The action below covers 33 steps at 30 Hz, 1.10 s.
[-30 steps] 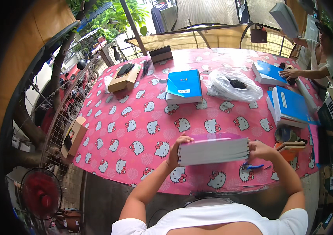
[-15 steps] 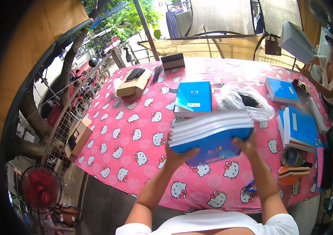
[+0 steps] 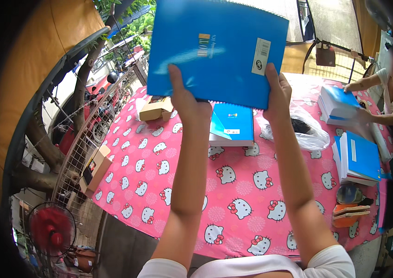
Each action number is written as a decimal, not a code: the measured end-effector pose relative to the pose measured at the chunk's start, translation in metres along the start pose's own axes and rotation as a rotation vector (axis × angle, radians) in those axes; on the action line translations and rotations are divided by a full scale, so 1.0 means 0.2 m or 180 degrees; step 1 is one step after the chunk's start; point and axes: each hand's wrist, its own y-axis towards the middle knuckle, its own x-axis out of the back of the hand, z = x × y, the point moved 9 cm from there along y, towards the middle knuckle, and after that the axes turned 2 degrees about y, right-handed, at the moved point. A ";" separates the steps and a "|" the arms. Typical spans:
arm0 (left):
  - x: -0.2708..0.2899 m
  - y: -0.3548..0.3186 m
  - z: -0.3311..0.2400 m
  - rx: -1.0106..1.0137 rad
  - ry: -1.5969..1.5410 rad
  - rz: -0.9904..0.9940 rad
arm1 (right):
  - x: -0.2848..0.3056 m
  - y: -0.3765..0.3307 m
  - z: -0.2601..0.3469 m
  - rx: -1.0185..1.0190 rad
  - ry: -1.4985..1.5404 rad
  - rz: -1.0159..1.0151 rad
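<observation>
I hold a stack of blue spiral notebooks (image 3: 215, 46) raised high in front of the camera, its blue back cover facing me. My left hand (image 3: 185, 95) grips its lower left edge and my right hand (image 3: 277, 90) grips its lower right edge. Below them lies a table with a pink cat-pattern cloth (image 3: 159, 171). Another pile of blue notebooks (image 3: 231, 125) rests on the cloth just beyond my hands.
A clear plastic bag (image 3: 303, 129) lies right of the middle pile. More blue notebook stacks (image 3: 361, 160) sit at the right, where another person (image 3: 391, 92) handles a stack (image 3: 340, 104). A small cardboard box (image 3: 152, 110) stands far left; a red fan (image 3: 50, 229) is on the floor.
Both hands lifted the notebook stack from the table's near edge up to head height, tilting it so its blue cover now faces the camera.
</observation>
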 end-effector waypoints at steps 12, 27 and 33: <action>1.19 0.30 0.66 0.1386 0.1919 -0.1042 | 0.76 0.34 -0.95 -0.1285 -0.1111 -0.0681; 1.98 0.15 0.93 0.1944 0.1816 -0.2001 | 1.07 0.22 -1.36 -0.2236 -0.1991 -0.1074; 1.87 0.08 1.03 0.2007 0.2203 -0.1769 | 1.38 0.24 -1.39 -0.2354 -0.2673 -0.1302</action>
